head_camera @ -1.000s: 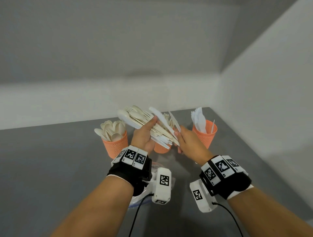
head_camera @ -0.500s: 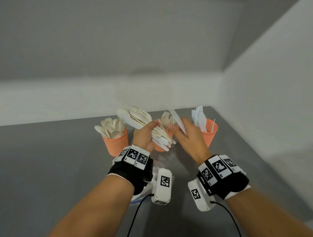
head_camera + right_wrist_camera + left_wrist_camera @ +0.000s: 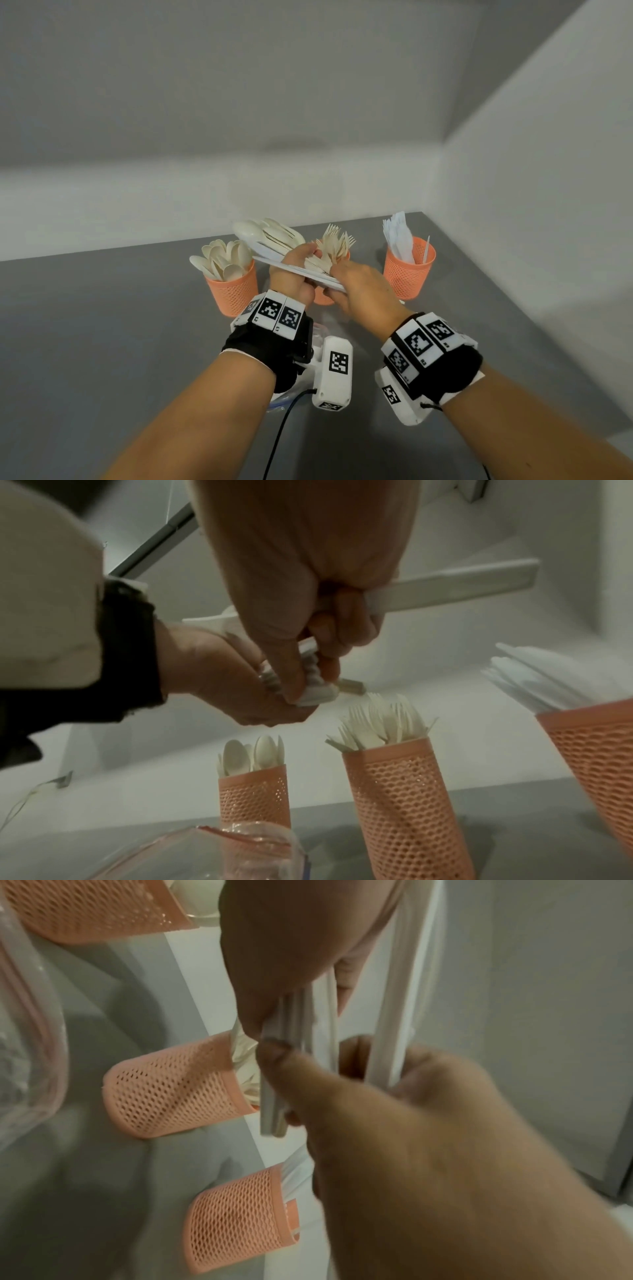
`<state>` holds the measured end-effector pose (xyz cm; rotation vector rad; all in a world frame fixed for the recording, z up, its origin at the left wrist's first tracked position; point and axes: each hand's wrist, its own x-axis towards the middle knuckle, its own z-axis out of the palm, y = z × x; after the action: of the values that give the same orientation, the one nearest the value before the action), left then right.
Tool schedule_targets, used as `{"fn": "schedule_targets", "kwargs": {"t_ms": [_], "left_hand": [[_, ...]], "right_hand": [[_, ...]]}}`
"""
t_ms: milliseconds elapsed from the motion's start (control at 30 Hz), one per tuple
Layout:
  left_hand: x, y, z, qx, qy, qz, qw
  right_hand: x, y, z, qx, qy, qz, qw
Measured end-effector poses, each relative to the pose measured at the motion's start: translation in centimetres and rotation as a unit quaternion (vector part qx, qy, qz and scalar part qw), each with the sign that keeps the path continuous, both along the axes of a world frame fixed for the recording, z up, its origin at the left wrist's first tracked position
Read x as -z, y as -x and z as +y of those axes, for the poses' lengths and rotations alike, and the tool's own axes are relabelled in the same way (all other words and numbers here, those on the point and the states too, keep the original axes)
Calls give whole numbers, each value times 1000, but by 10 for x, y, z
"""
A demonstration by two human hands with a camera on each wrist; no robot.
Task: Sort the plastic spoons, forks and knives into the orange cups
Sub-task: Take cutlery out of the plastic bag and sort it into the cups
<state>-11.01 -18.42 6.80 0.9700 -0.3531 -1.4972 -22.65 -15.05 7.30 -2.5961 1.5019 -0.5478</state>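
Grey table (image 3: pixel 102 325) in a corner of pale walls carries three orange cups in a row: spoon cup (image 3: pixel 233 291) on the left, fork cup (image 3: pixel 400 799) in the middle, knife cup (image 3: pixel 407 274) on the right. Above the fork cup, the left hand (image 3: pixel 291 277) has its grip clenched round a bundle of cutlery (image 3: pixel 270 236), while the right hand (image 3: pixel 366 291) pinches a white knife (image 3: pixel 301 272) at the bundle's near side. Clear bag (image 3: pixel 212 853) lies on the table near the wrists

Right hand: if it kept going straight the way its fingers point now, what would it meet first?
Probably the bundle of white plastic cutlery gripped by the left hand; the right hand already pinches a piece there. Depth is unclear.
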Motion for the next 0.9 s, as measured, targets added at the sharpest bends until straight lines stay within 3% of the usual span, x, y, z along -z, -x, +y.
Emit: {"fn": "schedule_targets", "kwargs": {"t_ms": [133, 333, 433, 700, 800, 900], "left_hand": [[-5, -15, -3, -40, -6, 45, 998], [4, -10, -6, -69, -4, -48, 996], [5, -7, -5, -59, 8, -71, 996], [3, -16, -14, -63, -22, 2, 998], [7, -18, -16, -76, -25, 8, 997], [14, -10, -15, -48, 0, -31, 998]], "right_hand": [[4, 24, 3, 4, -12, -17, 1000], [5, 32, 3, 9, -37, 3, 999], [8, 28, -4, 32, -35, 61, 997], [20, 54, -8, 32, -73, 110, 991], [30, 65, -8, 19, -126, 105, 986], [35, 55, -9, -20, -157, 41, 986]]}}
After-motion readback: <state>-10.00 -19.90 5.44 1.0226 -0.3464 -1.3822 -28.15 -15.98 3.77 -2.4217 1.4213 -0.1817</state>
